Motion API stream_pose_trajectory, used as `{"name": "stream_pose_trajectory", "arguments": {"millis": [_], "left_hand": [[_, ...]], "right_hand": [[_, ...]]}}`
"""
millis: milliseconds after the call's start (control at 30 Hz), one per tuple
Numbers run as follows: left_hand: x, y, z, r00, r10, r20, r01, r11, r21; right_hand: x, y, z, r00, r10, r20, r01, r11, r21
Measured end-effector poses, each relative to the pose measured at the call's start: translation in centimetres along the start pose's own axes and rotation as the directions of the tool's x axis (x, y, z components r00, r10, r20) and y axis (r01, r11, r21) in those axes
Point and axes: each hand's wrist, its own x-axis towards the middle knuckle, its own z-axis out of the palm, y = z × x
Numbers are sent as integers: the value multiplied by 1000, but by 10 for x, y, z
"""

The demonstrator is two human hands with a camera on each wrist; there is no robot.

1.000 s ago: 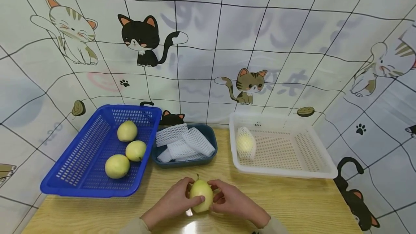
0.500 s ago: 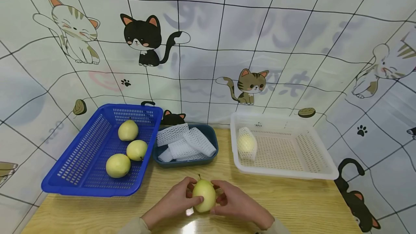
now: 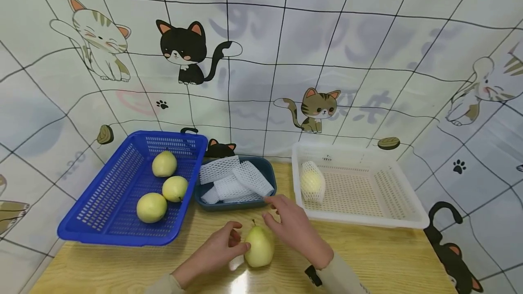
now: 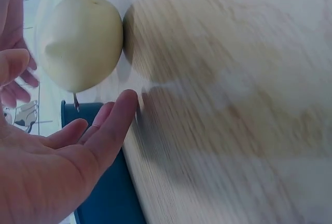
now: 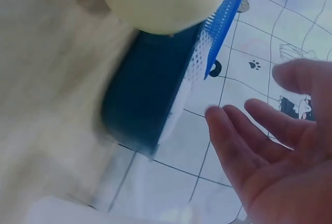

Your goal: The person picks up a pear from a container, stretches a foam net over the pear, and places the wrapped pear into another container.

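Observation:
A yellow-green pear (image 3: 260, 247) stands upright on the table, stem up, near the front edge. My left hand (image 3: 213, 252) is at its left side, fingers loosely bent and spread away from it; whether the thumb tip touches the pear I cannot tell. In the left wrist view the fingertips (image 4: 127, 99) are apart from the pear (image 4: 83, 42). My right hand (image 3: 295, 227) reaches past the pear's upper right, holding nothing, its fingertips by the front right corner of a dark teal bin (image 3: 233, 205). White foam net sleeves (image 3: 233, 185) lie in that bin.
To the left stands a blue basket (image 3: 118, 236) with three bare pears (image 3: 151, 207). At the right, a white basket (image 3: 367, 220) holds one pear in a net sleeve (image 3: 313, 185). A cat-print sheet (image 3: 261, 49) hangs behind the table (image 3: 367, 257).
My right hand has left the pear and moved forward toward the teal bin. The left hand's fingers have loosened from the pear, which stays standing in about the same place.

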Motion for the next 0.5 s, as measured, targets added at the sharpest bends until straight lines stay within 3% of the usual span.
{"name": "stream_pose_trajectory", "arguments": {"millis": [100, 233, 500], "left_hand": [[-2, -3, -4, 1000, -1, -22, 1, 1000, -14], [-6, -6, -8, 997, 5, -72, -7, 1000, -21], [-9, -6, -18, 974, 28, -223, -32, 999, -14]], "right_hand": [[16, -4, 3, 996, -43, -73, 38, 996, -78], [36, -4, 8, 989, -91, -113, 75, 987, -140], [64, 4, 25, 996, -58, -66, 41, 971, -236]]}}
